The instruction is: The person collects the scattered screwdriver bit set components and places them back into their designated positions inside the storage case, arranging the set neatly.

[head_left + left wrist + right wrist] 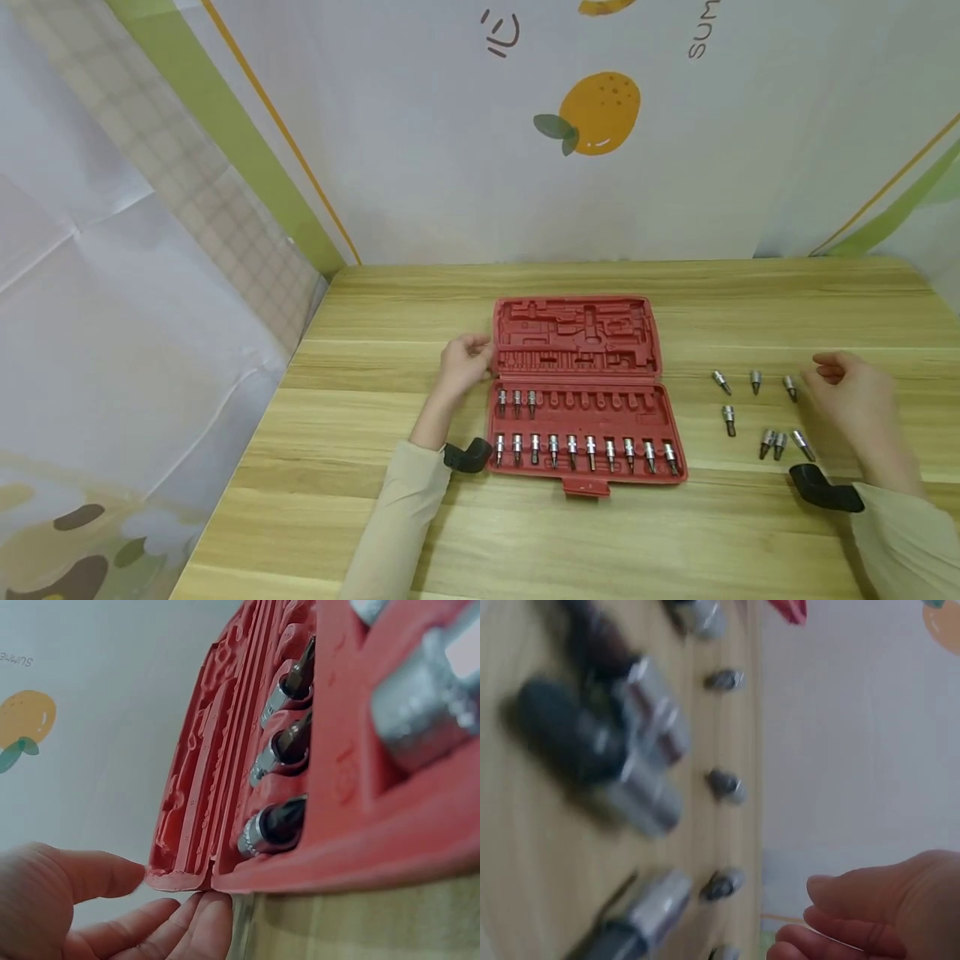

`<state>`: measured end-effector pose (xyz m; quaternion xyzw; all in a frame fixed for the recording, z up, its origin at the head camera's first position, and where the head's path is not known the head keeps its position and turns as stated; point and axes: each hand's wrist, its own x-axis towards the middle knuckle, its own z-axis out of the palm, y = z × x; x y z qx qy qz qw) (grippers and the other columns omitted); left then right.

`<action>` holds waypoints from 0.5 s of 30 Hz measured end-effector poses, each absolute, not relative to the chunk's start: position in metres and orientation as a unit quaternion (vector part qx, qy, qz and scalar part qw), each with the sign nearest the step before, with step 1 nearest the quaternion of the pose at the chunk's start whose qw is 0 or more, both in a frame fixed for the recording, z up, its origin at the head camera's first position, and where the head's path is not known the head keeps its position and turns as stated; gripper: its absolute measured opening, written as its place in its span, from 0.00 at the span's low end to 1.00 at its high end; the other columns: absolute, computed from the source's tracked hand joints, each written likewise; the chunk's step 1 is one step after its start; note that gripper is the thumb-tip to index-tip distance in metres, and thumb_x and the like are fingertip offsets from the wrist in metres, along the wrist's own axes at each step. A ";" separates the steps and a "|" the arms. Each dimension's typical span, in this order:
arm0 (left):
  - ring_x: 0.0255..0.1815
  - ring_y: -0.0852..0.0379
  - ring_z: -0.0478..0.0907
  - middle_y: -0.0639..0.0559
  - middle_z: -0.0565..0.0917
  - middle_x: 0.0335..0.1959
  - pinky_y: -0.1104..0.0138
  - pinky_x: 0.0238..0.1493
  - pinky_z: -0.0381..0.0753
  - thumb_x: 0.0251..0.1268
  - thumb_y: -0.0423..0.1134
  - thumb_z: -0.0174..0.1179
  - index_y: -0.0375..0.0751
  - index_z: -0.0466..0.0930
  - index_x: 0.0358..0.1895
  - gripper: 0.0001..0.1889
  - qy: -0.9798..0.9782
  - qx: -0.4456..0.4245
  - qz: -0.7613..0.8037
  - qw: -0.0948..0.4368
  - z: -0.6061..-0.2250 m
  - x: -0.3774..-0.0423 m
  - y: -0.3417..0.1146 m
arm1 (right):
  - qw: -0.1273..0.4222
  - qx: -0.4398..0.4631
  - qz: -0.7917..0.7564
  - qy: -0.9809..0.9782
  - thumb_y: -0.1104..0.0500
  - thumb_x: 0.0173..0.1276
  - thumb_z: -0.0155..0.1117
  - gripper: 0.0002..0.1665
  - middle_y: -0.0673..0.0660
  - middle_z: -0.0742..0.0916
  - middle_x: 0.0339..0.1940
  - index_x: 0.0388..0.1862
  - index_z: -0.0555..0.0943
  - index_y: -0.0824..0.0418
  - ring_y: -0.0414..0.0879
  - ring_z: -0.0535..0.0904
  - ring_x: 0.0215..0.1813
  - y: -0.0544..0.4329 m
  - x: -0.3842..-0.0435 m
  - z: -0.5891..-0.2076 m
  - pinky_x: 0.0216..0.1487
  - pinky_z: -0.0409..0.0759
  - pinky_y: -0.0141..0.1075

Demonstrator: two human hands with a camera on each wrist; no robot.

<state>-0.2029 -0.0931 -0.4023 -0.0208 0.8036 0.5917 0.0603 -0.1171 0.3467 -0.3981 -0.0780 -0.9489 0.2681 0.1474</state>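
Observation:
A red plastic case (pixel 585 425) lies unfolded on the table, its moulded lid (pixel 573 329) at the back. Three bit sockets (pixel 517 403) sit at the left of its upper row, and several more (pixel 590 452) fill the lower row. My left hand (pixel 465 364) is at the case's left side near the hinge. In the left wrist view, its thumb (pixel 105 874) touches the lid's corner, with loosely bent fingers beside the edge. My right hand (pixel 855 400), fingers relaxed and nothing held, is just right of several loose bit sockets (pixel 791 387).
The loose sockets lie scattered on the wooden table (pixel 337 467) right of the case; another one (pixel 729 420) is nearest the case. Behind the table hangs a pale printed cloth (pixel 450 167). A red latch tab (pixel 587 487) sticks out from the case's front.

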 end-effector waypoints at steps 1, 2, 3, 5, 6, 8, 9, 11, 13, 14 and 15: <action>0.32 0.51 0.80 0.36 0.79 0.43 0.65 0.34 0.86 0.66 0.30 0.54 0.24 0.73 0.55 0.17 0.805 -0.023 0.590 0.061 -0.402 -0.203 -0.093 | 0.142 -0.081 0.264 -0.951 0.66 0.64 0.57 0.17 0.75 0.81 0.34 0.44 0.74 0.81 0.30 0.70 0.26 0.350 -0.117 -0.399 0.22 0.64 0.24; 0.30 0.52 0.80 0.36 0.80 0.42 0.66 0.33 0.86 0.66 0.30 0.55 0.25 0.74 0.54 0.16 0.805 -0.027 0.589 0.063 -0.401 -0.203 -0.093 | 0.137 -0.085 0.260 -0.952 0.66 0.64 0.56 0.16 0.74 0.81 0.33 0.43 0.74 0.81 0.29 0.69 0.26 0.353 -0.116 -0.399 0.23 0.65 0.26; 0.30 0.52 0.80 0.36 0.80 0.42 0.66 0.32 0.86 0.65 0.30 0.56 0.25 0.75 0.53 0.15 0.806 -0.030 0.587 0.063 -0.401 -0.203 -0.093 | 0.129 -0.091 0.255 -0.954 0.65 0.64 0.56 0.16 0.74 0.81 0.32 0.43 0.74 0.81 0.37 0.72 0.26 0.356 -0.116 -0.400 0.24 0.65 0.29; 0.30 0.52 0.81 0.37 0.80 0.41 0.66 0.32 0.86 0.65 0.29 0.56 0.25 0.76 0.51 0.14 0.807 -0.036 0.586 0.067 -0.400 -0.203 -0.093 | 0.115 -0.103 0.244 -0.957 0.64 0.65 0.55 0.17 0.73 0.80 0.31 0.42 0.74 0.80 0.52 0.74 0.28 0.360 -0.116 -0.401 0.25 0.66 0.34; 0.30 0.52 0.81 0.37 0.81 0.41 0.66 0.32 0.86 0.64 0.29 0.57 0.26 0.77 0.50 0.13 0.805 -0.039 0.587 0.069 -0.400 -0.203 -0.092 | 0.107 -0.107 0.240 -0.959 0.63 0.66 0.55 0.17 0.73 0.80 0.31 0.42 0.74 0.81 0.57 0.75 0.29 0.362 -0.116 -0.402 0.26 0.67 0.38; 0.31 0.51 0.82 0.37 0.81 0.40 0.67 0.33 0.86 0.64 0.28 0.57 0.26 0.78 0.48 0.12 0.804 -0.044 0.589 0.072 -0.400 -0.203 -0.092 | 0.096 -0.117 0.231 -0.961 0.62 0.66 0.55 0.17 0.73 0.80 0.30 0.41 0.74 0.80 0.62 0.75 0.31 0.366 -0.115 -0.404 0.27 0.68 0.43; 0.31 0.52 0.82 0.36 0.81 0.40 0.67 0.33 0.86 0.64 0.28 0.57 0.26 0.78 0.47 0.11 0.803 -0.044 0.590 0.073 -0.401 -0.203 -0.092 | 0.089 -0.120 0.229 -0.962 0.62 0.66 0.55 0.18 0.72 0.80 0.29 0.40 0.74 0.81 0.63 0.75 0.32 0.368 -0.115 -0.404 0.27 0.69 0.44; 0.29 0.53 0.81 0.37 0.81 0.38 0.67 0.32 0.86 0.63 0.27 0.57 0.26 0.78 0.45 0.10 0.801 -0.048 0.592 0.073 -0.402 -0.204 -0.092 | 0.075 -0.127 0.226 -0.963 0.61 0.67 0.55 0.18 0.71 0.80 0.27 0.39 0.74 0.81 0.65 0.75 0.32 0.372 -0.114 -0.406 0.28 0.69 0.47; 0.28 0.54 0.80 0.39 0.81 0.35 0.67 0.31 0.87 0.63 0.27 0.57 0.27 0.79 0.43 0.08 0.800 -0.051 0.594 0.073 -0.403 -0.204 -0.092 | 0.064 -0.133 0.222 -0.964 0.60 0.67 0.56 0.19 0.70 0.80 0.26 0.38 0.75 0.80 0.65 0.75 0.32 0.375 -0.113 -0.407 0.29 0.69 0.48; 0.27 0.55 0.80 0.40 0.81 0.34 0.66 0.31 0.87 0.63 0.27 0.58 0.26 0.78 0.42 0.07 0.800 -0.051 0.594 0.072 -0.404 -0.204 -0.092 | 0.060 -0.135 0.221 -0.964 0.59 0.67 0.56 0.20 0.68 0.81 0.25 0.37 0.75 0.80 0.65 0.75 0.32 0.376 -0.113 -0.407 0.30 0.69 0.49; 0.26 0.55 0.80 0.40 0.81 0.32 0.66 0.30 0.87 0.63 0.27 0.58 0.27 0.78 0.41 0.07 0.799 -0.053 0.595 0.072 -0.404 -0.205 -0.091 | 0.056 -0.135 0.221 -0.964 0.58 0.67 0.56 0.21 0.68 0.81 0.24 0.36 0.75 0.80 0.65 0.75 0.32 0.378 -0.113 -0.407 0.31 0.69 0.50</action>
